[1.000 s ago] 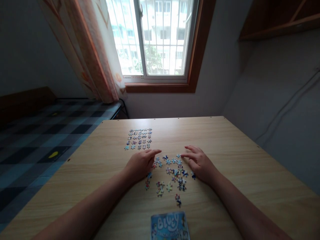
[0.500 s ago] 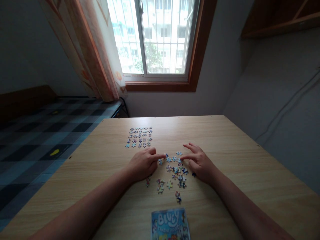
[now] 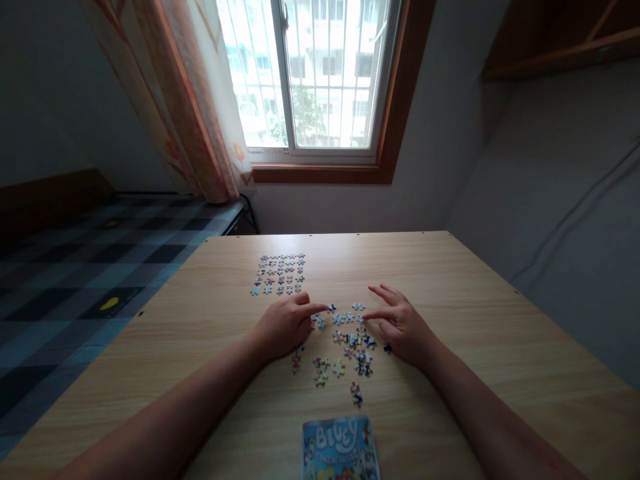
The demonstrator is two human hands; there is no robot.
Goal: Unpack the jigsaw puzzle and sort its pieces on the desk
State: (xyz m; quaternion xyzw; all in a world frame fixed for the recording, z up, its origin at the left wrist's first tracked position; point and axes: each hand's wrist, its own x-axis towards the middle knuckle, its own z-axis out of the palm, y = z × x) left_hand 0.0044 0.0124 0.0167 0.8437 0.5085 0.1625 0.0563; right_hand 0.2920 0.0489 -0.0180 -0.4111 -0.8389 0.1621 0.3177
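Observation:
My left hand (image 3: 286, 325) has its index finger stretched out, its tip at a dark blue puzzle piece (image 3: 332, 308); the other fingers curl under. My right hand (image 3: 403, 327) lies with fingers apart, the index fingertip at a light blue puzzle piece (image 3: 361, 319). Between the hands lie light blue puzzle pieces (image 3: 339, 320) and a mixed heap of puzzle pieces (image 3: 354, 341), some overlapping. Nearer me are a yellowish puzzle piece (image 3: 339, 368) and other loose ones. Farther off on the left, several puzzle pieces (image 3: 281, 272) stand apart in neat rows.
A blue packet marked "Bluey" (image 3: 341, 448) lies at the near side of the wooden table (image 3: 450, 280). Left of the table is a bed with a checked cover (image 3: 165, 260). Behind are a window (image 3: 330, 80) and a curtain (image 3: 185, 100).
My left index finger has drawn back slightly left, and the dark blue piece has shifted a little left and away from me. My right hand has barely moved.

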